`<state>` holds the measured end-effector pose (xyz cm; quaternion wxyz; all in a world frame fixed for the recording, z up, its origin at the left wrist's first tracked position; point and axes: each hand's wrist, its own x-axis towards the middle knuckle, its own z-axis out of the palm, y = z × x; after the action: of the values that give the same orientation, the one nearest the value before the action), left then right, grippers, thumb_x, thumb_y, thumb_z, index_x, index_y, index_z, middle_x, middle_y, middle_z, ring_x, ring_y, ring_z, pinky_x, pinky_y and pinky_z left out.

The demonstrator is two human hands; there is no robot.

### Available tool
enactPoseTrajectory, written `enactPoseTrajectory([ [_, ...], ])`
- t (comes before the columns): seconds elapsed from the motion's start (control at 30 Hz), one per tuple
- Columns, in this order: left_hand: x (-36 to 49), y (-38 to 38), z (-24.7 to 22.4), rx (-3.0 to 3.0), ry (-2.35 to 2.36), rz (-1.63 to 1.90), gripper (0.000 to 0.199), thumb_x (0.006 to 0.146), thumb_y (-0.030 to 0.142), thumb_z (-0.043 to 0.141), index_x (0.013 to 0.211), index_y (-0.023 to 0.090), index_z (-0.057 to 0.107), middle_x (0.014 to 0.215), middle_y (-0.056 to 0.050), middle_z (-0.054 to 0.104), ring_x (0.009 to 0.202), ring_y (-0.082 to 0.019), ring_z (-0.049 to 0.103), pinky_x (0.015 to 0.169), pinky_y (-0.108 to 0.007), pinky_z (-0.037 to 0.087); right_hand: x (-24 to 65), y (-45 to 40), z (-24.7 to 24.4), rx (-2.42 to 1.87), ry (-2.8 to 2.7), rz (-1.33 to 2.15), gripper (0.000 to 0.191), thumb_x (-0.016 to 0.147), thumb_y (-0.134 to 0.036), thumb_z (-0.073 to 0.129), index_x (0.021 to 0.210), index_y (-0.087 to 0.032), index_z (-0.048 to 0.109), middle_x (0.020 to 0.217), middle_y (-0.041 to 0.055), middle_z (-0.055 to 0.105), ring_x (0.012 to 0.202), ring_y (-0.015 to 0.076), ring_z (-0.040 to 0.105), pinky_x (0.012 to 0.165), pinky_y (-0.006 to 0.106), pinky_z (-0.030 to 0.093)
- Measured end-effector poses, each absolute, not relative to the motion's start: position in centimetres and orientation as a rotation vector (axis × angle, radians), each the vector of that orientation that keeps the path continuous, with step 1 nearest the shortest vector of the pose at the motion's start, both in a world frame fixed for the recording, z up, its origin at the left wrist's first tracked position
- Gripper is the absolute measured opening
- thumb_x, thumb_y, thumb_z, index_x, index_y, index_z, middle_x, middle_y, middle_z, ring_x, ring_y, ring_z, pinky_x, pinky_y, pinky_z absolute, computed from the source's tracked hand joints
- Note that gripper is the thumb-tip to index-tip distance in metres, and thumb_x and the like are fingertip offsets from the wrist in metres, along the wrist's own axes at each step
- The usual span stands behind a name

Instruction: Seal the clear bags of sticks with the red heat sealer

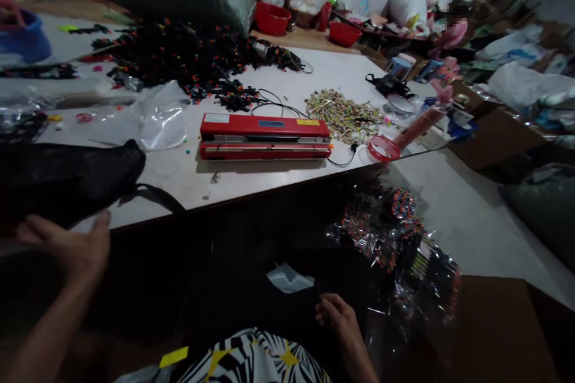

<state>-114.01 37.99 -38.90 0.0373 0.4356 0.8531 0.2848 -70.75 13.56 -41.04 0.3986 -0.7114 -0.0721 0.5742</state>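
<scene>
My left hand is open, palm turned up and fingers spread, just below a black bag on the table's front edge. It holds nothing. Over my lap my right hand is loosely curled, thumb close to the fingers, with nothing visible in it. Just beyond it, a small clear plastic bag lies on the dark cloth. A red bag sealer sits on the white table, out of reach of both hands. To the right are clear packets of small colourful pieces.
A big heap of black pieces with bright tips covers the table's back left. Small wrapped pieces are piled right of the sealer. A co-worker's arm reaches toward a red round container. A cardboard box stands at lower right.
</scene>
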Motion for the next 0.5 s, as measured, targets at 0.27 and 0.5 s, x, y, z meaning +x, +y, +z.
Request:
enactPoseTrajectory([
  [0.27,-103.1,41.9,-40.8,2.19,2.156,0.694,0.05,0.088,0.038,0.039,0.128,0.007,0.042,0.143,-0.021,0.026,0.132,-0.028,0.026,0.105,-0.046,0.022,-70.5,11.8,-39.7,-1.725,-0.192,1.416,0.04,0.063,-0.048,0.073,0.079,-0.013,0.064,0.068,0.004,0.063,0.057,0.0127,0.056,0.053,0.023,0.041],
  [0.5,-100.3,44.8,-42.1,2.4,2.092,0.485,0.049,0.093,0.036,0.027,0.132,0.005,0.034,0.142,-0.022,0.026,0.129,-0.03,0.029,0.103,-0.049,0.02,-70.7,10.6,-39.2,-1.737,-0.219,1.361,0.036,0.071,-0.045,0.066,0.089,-0.014,0.064,0.076,0.0048,0.065,0.063,0.0136,0.057,0.06,0.024,0.044],
])
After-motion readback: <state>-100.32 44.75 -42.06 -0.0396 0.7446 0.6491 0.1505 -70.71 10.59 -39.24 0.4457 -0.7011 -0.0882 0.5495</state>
